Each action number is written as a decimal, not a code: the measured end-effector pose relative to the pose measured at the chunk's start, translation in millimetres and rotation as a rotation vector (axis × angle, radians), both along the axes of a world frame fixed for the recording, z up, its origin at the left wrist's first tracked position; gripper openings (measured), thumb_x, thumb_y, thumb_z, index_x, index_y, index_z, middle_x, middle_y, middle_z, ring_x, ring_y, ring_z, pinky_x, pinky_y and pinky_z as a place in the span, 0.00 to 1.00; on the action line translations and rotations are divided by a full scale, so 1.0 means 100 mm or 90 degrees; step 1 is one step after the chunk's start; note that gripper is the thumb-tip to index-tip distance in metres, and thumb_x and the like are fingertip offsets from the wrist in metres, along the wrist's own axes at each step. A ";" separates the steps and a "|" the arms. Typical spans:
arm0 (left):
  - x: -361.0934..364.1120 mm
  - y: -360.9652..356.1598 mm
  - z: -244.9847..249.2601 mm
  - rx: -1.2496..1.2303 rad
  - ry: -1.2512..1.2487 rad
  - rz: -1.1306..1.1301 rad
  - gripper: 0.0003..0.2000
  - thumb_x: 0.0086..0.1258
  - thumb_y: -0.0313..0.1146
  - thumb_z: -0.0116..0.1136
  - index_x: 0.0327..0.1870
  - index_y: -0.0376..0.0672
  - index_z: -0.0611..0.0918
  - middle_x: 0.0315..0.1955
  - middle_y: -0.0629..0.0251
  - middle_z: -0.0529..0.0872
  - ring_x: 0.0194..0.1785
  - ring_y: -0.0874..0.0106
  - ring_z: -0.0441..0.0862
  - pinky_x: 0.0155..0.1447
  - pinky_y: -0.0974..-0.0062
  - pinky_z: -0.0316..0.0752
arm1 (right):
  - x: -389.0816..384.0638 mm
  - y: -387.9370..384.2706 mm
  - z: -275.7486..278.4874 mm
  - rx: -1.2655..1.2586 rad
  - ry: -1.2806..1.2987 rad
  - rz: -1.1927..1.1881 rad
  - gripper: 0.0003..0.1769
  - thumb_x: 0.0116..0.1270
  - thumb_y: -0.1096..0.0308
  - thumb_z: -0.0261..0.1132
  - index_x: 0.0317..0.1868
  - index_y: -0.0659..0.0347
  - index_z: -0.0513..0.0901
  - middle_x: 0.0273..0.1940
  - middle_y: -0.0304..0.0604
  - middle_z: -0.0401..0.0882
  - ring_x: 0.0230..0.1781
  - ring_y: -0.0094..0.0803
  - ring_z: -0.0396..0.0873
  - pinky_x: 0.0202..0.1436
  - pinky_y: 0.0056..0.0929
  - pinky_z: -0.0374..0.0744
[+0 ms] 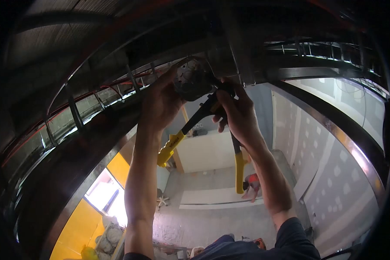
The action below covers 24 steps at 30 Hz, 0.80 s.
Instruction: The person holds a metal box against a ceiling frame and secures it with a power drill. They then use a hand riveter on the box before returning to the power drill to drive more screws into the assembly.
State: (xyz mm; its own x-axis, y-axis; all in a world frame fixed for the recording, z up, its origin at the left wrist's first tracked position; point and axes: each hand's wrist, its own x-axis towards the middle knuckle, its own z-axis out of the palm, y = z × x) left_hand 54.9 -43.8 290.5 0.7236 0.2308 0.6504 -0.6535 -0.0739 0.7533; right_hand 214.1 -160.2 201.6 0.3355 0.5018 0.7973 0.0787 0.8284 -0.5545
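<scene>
Both my arms reach up to the dark ceiling framing. My left hand (162, 97) is at the side of a round, dark metallic piece (191, 80) under the framing, its fingers partly hidden in shadow. My right hand (238, 108) is wrapped round the upper part of a long-handled tool (208, 107), near its head. Two yellow grips hang from the tool's dark arms, spread apart, one (171, 149) beside my left forearm and the other (239, 173) beside my right forearm. The tool's head points toward the round piece; whether they touch is too dark to tell.
Metal beams (333, 115) and red cables (112, 86) run around the ceiling opening. Far below, a person (252, 184) in red and grey is near a long pale board (216, 199) on the floor. Plasterboard walls (329, 164) stand at right, yellow panels (76, 225) at lower left.
</scene>
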 end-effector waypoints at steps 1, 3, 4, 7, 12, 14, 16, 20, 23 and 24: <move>0.01 -0.07 0.02 0.004 -0.002 -0.004 0.26 0.71 0.41 0.66 0.66 0.41 0.74 0.63 0.49 0.76 0.70 0.56 0.74 0.73 0.54 0.75 | 0.02 -0.02 0.00 0.004 -0.002 -0.004 0.33 0.77 0.58 0.62 0.72 0.69 0.62 0.36 0.48 0.85 0.24 0.24 0.84 0.16 0.19 0.79; 0.01 -0.22 0.06 0.024 0.019 -0.011 0.25 0.71 0.43 0.65 0.64 0.42 0.76 0.61 0.51 0.79 0.68 0.58 0.76 0.72 0.54 0.75 | 0.03 -0.09 0.02 0.012 0.006 0.008 0.31 0.77 0.58 0.61 0.71 0.65 0.64 0.37 0.48 0.85 0.24 0.24 0.84 0.16 0.19 0.79; 0.02 -0.26 0.07 0.026 0.016 -0.011 0.25 0.71 0.43 0.65 0.64 0.42 0.76 0.61 0.51 0.79 0.68 0.58 0.76 0.72 0.54 0.75 | 0.02 -0.13 0.04 0.014 0.003 0.007 0.31 0.77 0.58 0.61 0.71 0.65 0.64 0.37 0.48 0.85 0.24 0.24 0.84 0.16 0.19 0.79; 0.08 -0.32 0.15 -0.008 0.011 -0.028 0.25 0.71 0.44 0.66 0.64 0.42 0.76 0.61 0.53 0.79 0.66 0.59 0.77 0.72 0.54 0.75 | 0.00 -0.14 0.13 0.000 0.028 -0.009 0.25 0.78 0.62 0.60 0.70 0.62 0.67 0.36 0.44 0.84 0.21 0.24 0.82 0.15 0.19 0.76; 0.25 -0.13 0.22 -0.037 0.083 0.043 0.23 0.73 0.50 0.61 0.58 0.40 0.79 0.54 0.53 0.84 0.61 0.59 0.83 0.67 0.48 0.76 | 0.05 -0.06 0.05 -0.024 0.026 0.000 0.27 0.78 0.60 0.60 0.70 0.63 0.65 0.38 0.47 0.85 0.22 0.24 0.83 0.14 0.20 0.78; 0.29 -0.05 0.27 -0.036 0.112 0.046 0.25 0.71 0.52 0.62 0.59 0.41 0.78 0.55 0.51 0.84 0.60 0.57 0.83 0.67 0.48 0.77 | 0.06 -0.04 0.05 -0.026 0.037 0.016 0.26 0.78 0.60 0.59 0.69 0.63 0.65 0.38 0.47 0.85 0.22 0.24 0.83 0.14 0.20 0.78; 0.30 -0.03 0.31 -0.045 0.124 0.045 0.28 0.70 0.54 0.63 0.61 0.42 0.77 0.55 0.50 0.83 0.59 0.55 0.82 0.66 0.47 0.77 | 0.06 0.00 0.02 -0.009 0.038 0.044 0.26 0.78 0.60 0.59 0.68 0.65 0.64 0.38 0.49 0.85 0.22 0.24 0.83 0.15 0.20 0.79; 0.26 -0.04 0.38 -0.063 0.116 0.051 0.33 0.66 0.58 0.66 0.64 0.43 0.76 0.56 0.47 0.82 0.58 0.51 0.82 0.64 0.47 0.78 | 0.06 0.03 -0.04 -0.019 0.047 0.036 0.26 0.78 0.61 0.60 0.67 0.66 0.64 0.37 0.49 0.85 0.22 0.23 0.83 0.15 0.20 0.79; 0.23 -0.04 0.47 -0.073 0.116 0.060 0.38 0.63 0.62 0.68 0.67 0.44 0.75 0.57 0.46 0.81 0.57 0.47 0.82 0.63 0.46 0.79 | 0.02 -0.03 -0.03 0.019 0.048 0.033 0.24 0.78 0.62 0.60 0.65 0.67 0.65 0.36 0.49 0.84 0.23 0.23 0.84 0.15 0.20 0.79; 0.22 -0.05 0.47 -0.074 0.119 0.062 0.39 0.62 0.63 0.68 0.67 0.45 0.74 0.57 0.45 0.80 0.56 0.46 0.82 0.62 0.46 0.79 | 0.01 -0.05 -0.03 0.029 0.048 0.018 0.23 0.78 0.62 0.60 0.64 0.66 0.66 0.35 0.48 0.84 0.23 0.23 0.84 0.14 0.19 0.79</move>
